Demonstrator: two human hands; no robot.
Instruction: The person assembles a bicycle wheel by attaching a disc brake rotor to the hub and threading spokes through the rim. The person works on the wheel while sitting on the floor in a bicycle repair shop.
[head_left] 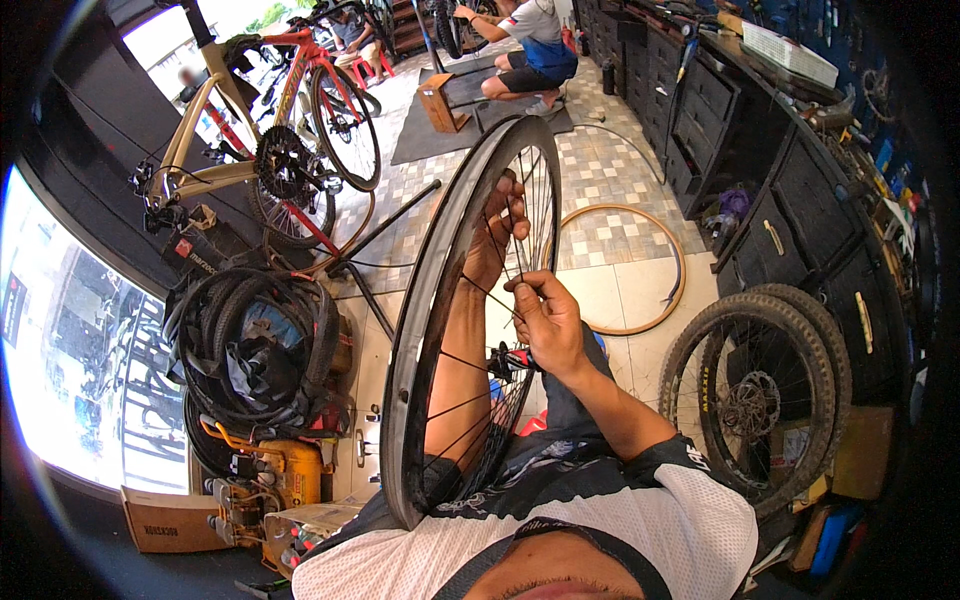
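Note:
A bicycle wheel stands on edge before me, its deep dark rim leaning toward my body. Thin black spokes run from the rim to a black and red hub. My left hand is among the spokes, high up inside the rim, with its forearm seen behind them. Its fingers are curled; what they grip, if anything, is hidden. Lower down, my right hand pinches a spoke between thumb and forefinger, just above the hub.
A tan tyre lies on the tiles ahead. Two knobby wheels lean by dark cabinets at right. At left are a bicycle, piled black tyres and a yellow machine. A person crouches at the back; another sits beyond.

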